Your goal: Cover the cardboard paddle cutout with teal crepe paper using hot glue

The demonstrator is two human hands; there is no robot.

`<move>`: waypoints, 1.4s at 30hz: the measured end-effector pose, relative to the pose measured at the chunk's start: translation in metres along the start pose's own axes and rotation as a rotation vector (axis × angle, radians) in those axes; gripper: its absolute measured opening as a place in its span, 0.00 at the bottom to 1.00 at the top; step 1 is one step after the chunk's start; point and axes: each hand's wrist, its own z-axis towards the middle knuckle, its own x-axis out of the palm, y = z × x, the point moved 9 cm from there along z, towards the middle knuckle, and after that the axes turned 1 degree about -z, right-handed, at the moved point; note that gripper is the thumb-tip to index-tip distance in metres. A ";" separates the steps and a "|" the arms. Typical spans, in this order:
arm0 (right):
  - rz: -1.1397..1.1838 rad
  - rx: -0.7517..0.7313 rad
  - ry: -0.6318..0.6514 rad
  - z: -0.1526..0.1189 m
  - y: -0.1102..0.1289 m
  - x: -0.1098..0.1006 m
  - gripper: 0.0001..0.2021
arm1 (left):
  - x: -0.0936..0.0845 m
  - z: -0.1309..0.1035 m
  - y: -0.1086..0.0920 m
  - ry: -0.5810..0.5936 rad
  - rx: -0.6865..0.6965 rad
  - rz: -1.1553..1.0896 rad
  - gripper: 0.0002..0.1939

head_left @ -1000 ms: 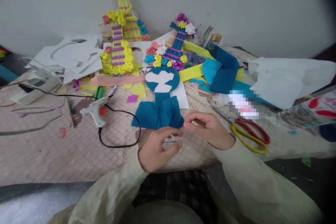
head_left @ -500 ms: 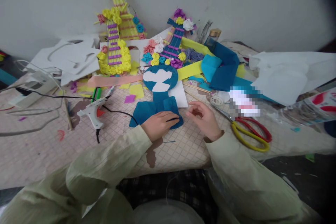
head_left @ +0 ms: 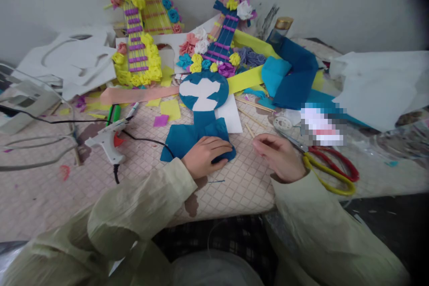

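Observation:
My left hand (head_left: pixel 208 155) lies over the blue paper-covered cutout (head_left: pixel 179 140), its fingers stretched across the lower right part and its thumb near the front edge. This guitar-like cutout has a round top (head_left: pixel 223 94) with bare white patches, joined by a narrow neck. To the right, my right hand (head_left: pixel 279 154) is closed, thumb and fingertips pinched on a thin wooden stick (head_left: pixel 250 130) that points up and left. It is apart from the cutout. Scissors (head_left: pixel 330 174) with red and yellow handles lie just right of that hand.
A white glue gun (head_left: pixel 109 145) with a black cord lies left. Paper-flower guitars (head_left: pixel 137 49) (head_left: pixel 221 40) lean at the back. More sticks (head_left: pixel 256 105), blue crepe paper (head_left: pixel 295 80) and white sheets (head_left: pixel 378 85) lie behind and right.
My right hand has moved right, away from the cutout, and closed its fingers on a thin stick. My left hand stays on the cutout. The view has shifted slightly.

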 end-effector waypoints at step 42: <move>-0.285 0.208 0.063 0.003 -0.017 0.034 0.12 | 0.005 -0.004 -0.003 0.006 0.071 0.012 0.09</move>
